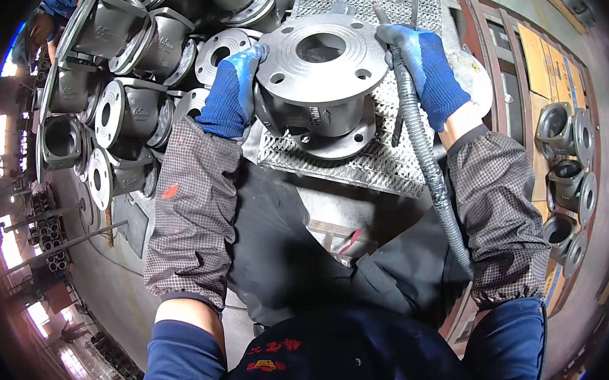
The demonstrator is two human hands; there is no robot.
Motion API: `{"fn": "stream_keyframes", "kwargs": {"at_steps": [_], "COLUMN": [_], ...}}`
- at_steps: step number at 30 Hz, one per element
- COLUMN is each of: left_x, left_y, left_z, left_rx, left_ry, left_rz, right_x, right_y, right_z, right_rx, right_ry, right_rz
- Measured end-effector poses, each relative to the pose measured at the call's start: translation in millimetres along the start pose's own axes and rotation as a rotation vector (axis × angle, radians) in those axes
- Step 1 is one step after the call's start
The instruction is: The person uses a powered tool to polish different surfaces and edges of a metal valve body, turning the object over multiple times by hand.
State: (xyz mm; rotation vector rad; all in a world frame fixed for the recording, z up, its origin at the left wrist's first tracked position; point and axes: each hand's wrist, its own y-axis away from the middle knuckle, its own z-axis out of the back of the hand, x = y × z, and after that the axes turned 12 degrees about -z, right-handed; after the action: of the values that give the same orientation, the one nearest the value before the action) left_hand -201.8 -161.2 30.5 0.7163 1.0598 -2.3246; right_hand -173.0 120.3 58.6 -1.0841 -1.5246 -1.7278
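A grey cast-metal flanged valve body [334, 110] stands upright in front of me on a metal grating table [409, 172]. Its round top flange has a central bore and bolt holes. My left hand [240, 74], in a blue coated glove, grips the flange at its left edge. On the opposite edge, my right hand [422, 58] is closed on the flange, its fingertips partly hidden. A ribbed grey hose [421, 146] passes along the inner side of my right hand and drops toward my lap. Two thin rods [416, 2] stick up just beyond that hand.
Many similar flanged castings [130, 114] are piled at the left and far left. On the right, more castings [565, 179] sit on cardboard beside a reddish metal frame [481, 43]. Another person [42, 28] is at the upper left.
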Motion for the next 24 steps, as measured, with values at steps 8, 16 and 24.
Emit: {"fn": "stream_keyframes", "kwargs": {"at_steps": [8, 16, 24], "left_x": [24.2, 32.8, 58.5], "left_y": [-0.6, -29.7, -27.6], "left_z": [-3.0, 27.9, 28.2], "left_rx": [-0.181, 0.203, 0.1], "left_ry": [0.4, -0.029, 0.052], "left_rz": [0.485, 0.425, 0.328], "right_x": [7.4, 26.6, 35.6], "right_y": [1.0, -20.2, -11.8], "right_z": [-19.8, -42.2, -31.8], "right_rx": [0.01, 0.044, 0.116], "right_ry": [-0.137, -0.14, -0.02], "right_rz": [0.036, 0.103, 0.089]}}
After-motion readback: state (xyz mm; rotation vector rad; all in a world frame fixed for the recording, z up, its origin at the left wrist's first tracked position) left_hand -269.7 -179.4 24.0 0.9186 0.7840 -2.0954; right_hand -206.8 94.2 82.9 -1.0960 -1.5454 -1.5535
